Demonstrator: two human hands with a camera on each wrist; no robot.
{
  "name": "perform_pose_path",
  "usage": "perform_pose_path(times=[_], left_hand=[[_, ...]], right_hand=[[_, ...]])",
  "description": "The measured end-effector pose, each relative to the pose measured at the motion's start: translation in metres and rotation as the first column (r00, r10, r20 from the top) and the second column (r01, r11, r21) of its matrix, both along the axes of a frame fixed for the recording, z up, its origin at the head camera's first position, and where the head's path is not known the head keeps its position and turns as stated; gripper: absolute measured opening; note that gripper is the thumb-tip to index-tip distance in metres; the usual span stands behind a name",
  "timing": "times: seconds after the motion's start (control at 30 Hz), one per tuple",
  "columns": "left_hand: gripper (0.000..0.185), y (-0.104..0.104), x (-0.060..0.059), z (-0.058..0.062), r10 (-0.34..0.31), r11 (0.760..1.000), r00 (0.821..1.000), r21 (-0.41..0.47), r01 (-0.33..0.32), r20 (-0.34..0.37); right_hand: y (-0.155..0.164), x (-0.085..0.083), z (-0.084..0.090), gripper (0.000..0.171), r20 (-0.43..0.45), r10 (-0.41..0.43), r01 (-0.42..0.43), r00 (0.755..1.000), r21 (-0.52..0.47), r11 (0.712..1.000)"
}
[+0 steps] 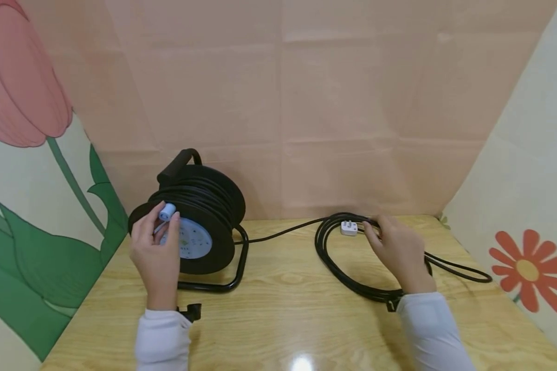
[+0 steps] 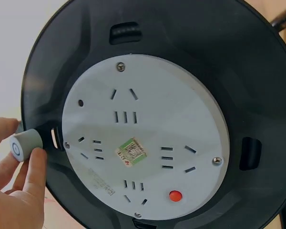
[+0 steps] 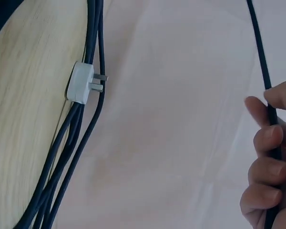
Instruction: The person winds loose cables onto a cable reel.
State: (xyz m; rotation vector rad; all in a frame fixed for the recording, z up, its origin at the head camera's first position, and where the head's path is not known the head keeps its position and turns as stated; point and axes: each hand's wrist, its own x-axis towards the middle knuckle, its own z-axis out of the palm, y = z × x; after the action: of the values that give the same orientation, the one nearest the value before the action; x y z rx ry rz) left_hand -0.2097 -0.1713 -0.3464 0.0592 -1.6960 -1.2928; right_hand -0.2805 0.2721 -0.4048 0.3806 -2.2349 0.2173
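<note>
Honestly, my left hand (image 1: 155,247) pinches the reel's knob (image 2: 26,144), my right hand (image 1: 396,250) grips the cable (image 1: 334,268); cranking could snag those loops.

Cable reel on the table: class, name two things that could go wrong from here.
1. The loose cable lies in overlapping loops, so it may tangle or snag when the left hand turns the crank knob.
2. The white plug sits among the loops by the right hand and could catch.
</note>
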Motion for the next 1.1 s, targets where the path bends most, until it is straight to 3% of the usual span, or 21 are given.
perform_pose_path(times=[0.13,0.4,0.63,0.93,1.1], left_hand=[[0.033,0.000,-0.001,-0.002,0.005,0.999,1.000,-0.035,-0.005,-0.013],[0.033,-0.003,-0.012,-0.015,0.049,0.992,0.998,-0.112,-0.052,-0.027],[0.029,-0.001,-0.013,-0.018,0.040,0.987,0.998,-0.154,-0.047,-0.044],[0.032,0.006,-0.009,-0.015,0.007,0.973,0.998,-0.230,0.008,0.067],[0.034,0.006,-0.006,-0.013,0.017,0.966,0.990,-0.259,0.020,0.143]], right_hand=[[-0.003,-0.001,-0.001,0.019,0.027,0.040,-0.039,0.999,-0.022,0.999],[-0.003,-0.001,-0.004,0.027,0.070,-0.027,0.030,0.997,-0.046,0.998],[-0.008,-0.001,-0.005,0.015,0.183,0.029,-0.028,0.983,-0.009,1.000],[-0.017,0.000,-0.007,0.015,0.216,0.054,-0.062,0.975,0.030,0.998],[-0.017,0.003,-0.002,0.017,0.273,0.104,-0.117,0.956,0.035,0.992]])
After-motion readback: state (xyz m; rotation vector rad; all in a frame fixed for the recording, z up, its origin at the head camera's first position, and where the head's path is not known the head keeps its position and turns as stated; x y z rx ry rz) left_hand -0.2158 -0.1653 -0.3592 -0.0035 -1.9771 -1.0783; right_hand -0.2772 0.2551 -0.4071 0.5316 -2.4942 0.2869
